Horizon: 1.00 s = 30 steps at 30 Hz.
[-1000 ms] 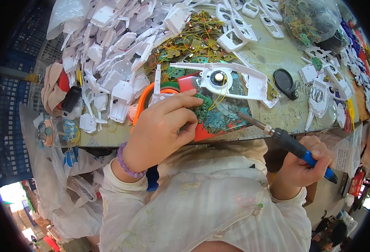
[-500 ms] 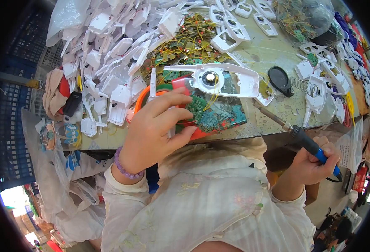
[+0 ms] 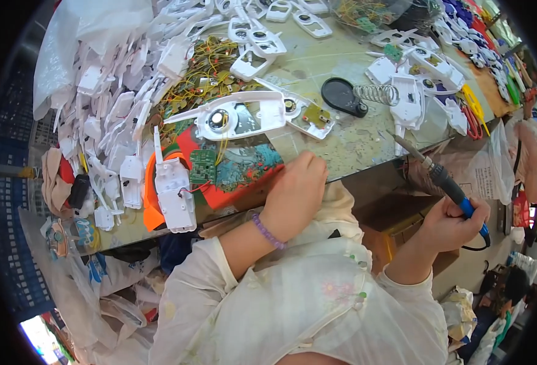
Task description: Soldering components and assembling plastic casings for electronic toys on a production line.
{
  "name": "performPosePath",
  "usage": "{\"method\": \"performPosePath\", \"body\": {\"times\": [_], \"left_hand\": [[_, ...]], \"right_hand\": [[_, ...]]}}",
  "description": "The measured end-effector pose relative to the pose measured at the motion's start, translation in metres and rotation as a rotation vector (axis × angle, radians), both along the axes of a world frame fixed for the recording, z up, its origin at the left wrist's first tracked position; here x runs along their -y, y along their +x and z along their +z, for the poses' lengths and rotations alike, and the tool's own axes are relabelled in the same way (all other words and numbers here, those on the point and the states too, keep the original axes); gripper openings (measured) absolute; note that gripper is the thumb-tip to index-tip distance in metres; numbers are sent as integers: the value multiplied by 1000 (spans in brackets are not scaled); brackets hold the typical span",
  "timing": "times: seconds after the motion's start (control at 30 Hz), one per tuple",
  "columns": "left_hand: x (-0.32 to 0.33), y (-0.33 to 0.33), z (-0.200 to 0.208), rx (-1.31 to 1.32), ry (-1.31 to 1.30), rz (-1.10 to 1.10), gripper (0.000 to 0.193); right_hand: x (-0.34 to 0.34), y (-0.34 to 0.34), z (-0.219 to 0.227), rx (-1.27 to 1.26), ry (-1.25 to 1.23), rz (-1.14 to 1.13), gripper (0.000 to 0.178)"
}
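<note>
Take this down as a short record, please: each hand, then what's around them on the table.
Left hand: near the front edge of the table; whether it holds anything is unclear
Right hand: holding a soldering iron, tip up and left
Front left: green circuit board beside a white casing
Far left: heaped white plastic parts
Right: metal spring

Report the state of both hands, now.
Left hand: at the near edge of the table, fingertips hidden; open or closed cannot be told.
Right hand: closed, holding the soldering iron.
</note>
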<state>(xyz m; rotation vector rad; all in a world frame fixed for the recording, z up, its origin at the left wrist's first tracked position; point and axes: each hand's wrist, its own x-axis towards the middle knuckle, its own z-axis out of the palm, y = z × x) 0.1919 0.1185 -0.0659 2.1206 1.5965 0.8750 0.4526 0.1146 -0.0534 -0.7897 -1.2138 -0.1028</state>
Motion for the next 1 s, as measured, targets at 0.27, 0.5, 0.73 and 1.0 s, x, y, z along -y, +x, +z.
{"method": "performPosePath", "body": {"times": [0.27,0.5,0.73,1.0], "left_hand": [[-13,16,-9,-194,-77,7,16],[-18,19,-11,-144,154,35,9],[-10,18,-7,-374,21,124,9],[-17,28,-6,-392,-91,112,6]], "right_hand": [[2,-8,3,-414,-191,-214,12],[3,3,-7,-426,-162,66,13],[0,5,-11,-417,-196,113,19],[9,23,-22,436,-327,-683,30]]}}
